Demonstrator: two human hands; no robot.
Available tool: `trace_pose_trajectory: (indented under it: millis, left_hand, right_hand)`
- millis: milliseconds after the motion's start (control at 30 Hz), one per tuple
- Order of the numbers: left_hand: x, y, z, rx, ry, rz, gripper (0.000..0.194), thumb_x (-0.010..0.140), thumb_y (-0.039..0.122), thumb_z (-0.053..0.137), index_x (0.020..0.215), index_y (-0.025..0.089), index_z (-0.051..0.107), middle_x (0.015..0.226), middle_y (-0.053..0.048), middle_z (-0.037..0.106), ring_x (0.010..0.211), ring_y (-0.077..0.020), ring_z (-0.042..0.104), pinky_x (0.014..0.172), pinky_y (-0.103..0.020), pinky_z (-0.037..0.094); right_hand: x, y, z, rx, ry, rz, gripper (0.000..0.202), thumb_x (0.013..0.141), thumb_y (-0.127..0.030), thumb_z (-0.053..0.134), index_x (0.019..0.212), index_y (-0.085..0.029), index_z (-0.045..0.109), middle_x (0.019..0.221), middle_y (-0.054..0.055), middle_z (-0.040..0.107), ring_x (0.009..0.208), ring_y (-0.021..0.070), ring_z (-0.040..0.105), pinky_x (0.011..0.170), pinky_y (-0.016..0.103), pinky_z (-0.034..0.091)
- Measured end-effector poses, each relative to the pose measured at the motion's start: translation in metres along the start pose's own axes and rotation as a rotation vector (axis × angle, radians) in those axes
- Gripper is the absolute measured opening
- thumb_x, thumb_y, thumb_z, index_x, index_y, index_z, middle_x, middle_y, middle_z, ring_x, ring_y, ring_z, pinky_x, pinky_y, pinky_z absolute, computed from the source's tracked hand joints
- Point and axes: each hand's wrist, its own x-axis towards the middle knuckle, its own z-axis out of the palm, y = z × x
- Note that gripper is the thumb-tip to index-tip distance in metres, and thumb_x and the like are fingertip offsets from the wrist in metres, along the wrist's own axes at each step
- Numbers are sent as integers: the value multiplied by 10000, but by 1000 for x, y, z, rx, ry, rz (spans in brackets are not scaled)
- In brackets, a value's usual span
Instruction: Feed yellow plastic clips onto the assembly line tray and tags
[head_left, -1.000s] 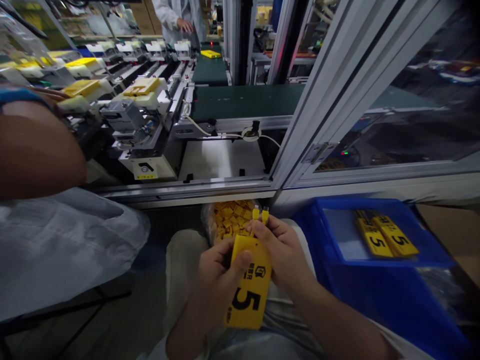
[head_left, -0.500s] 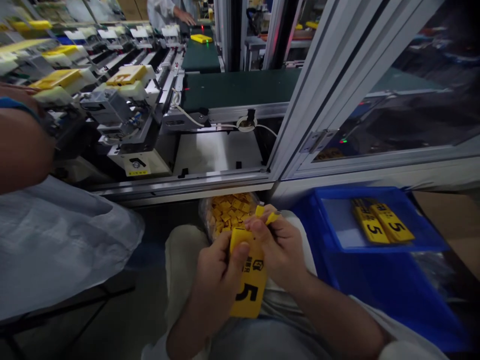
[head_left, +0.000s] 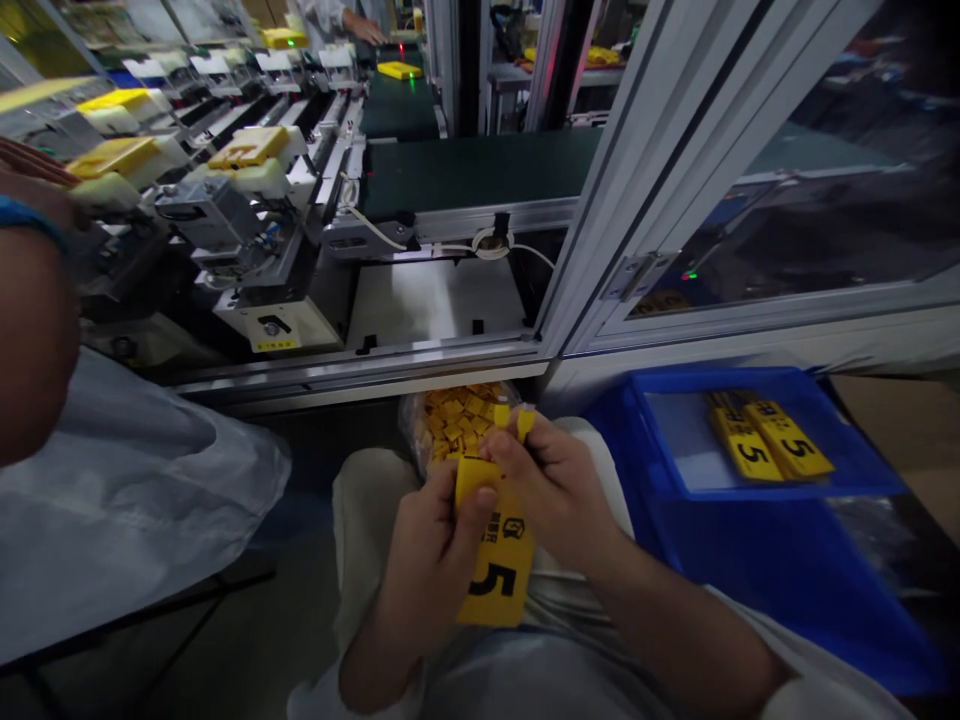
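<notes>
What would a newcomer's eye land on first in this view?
Probably the flat yellow rectangular case with a large black 5, gripped by the left hand at bottom centre, with two small yellow plugs poking up by the right hand. Next, likely the bright blue tray at right, holding similar yellow cases. Just beyond the hands, a clear bag of small yellow squares also stands out.

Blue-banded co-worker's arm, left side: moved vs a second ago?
Yes, leftward: the arm now shows farther from the yellow-labelled machine base, with a wider gap between them.
</notes>
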Motion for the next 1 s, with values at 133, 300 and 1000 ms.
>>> trace_pose_trajectory:
  millis: [133, 300, 1000]
  left_hand:
    - [3, -1, 0, 140, 7, 9, 267, 974, 449, 469, 847, 219, 516, 612, 20, 602, 487, -127, 563, 421, -204, 355]
    - [8, -1, 3, 76, -6, 50, 317, 971, 491, 459, 868, 206, 552, 656, 0, 620, 533, -136, 577, 462, -213, 382]
    - [-2, 10, 13, -11, -39, -74, 387, 954, 569, 475, 852, 204, 559, 659, -8, 614, 552, -145, 587, 467, -216, 426]
  right_hand:
    - [8, 3, -5, -46, -85, -61, 258, 982, -377, 521, 789, -223, 597, 835, 1, 583, 768, 138, 570, 701, 301, 468]
    - [10, 15, -8, 62, -74, -197, 177, 970, -317, 559, 825, -242, 629, 871, -5, 582, 837, 140, 581, 760, 303, 475]
    - [7, 7, -6, 395, -99, 112, 254, 879, -414, 678, 713, -221, 678, 681, -18, 606, 648, 113, 555, 587, 241, 453]
